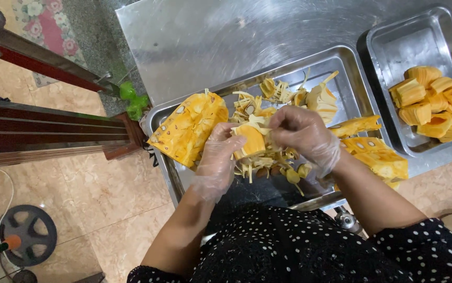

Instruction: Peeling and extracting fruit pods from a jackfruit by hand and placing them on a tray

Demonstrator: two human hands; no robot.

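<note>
Two hands: both are gloved in thin clear plastic and are worked over the near steel tray (169,173).
Left hand (216,157): it is closed around a yellow-orange jackfruit pod (251,140), which is cupped from below, above the tray's middle.
Right hand (302,131): its fingertips are pinched narrowly on the pale stringy fibres (257,123) at the pod's top.
Step in hand: judged to be stripping the fibres from the pod; the pod is best held steady and the strands pulled off in small bunches, so that the flesh is not torn.
Scraps: a heap of pale strands (275,91) is left in the tray.
Cut fruit: large yellow jackfruit chunks (189,128) lie at either side.
Cleaned pods (435,102): they are gathered in the second steel tray (393,47), far right.
Packages, labels, signs: none are seen.
</note>
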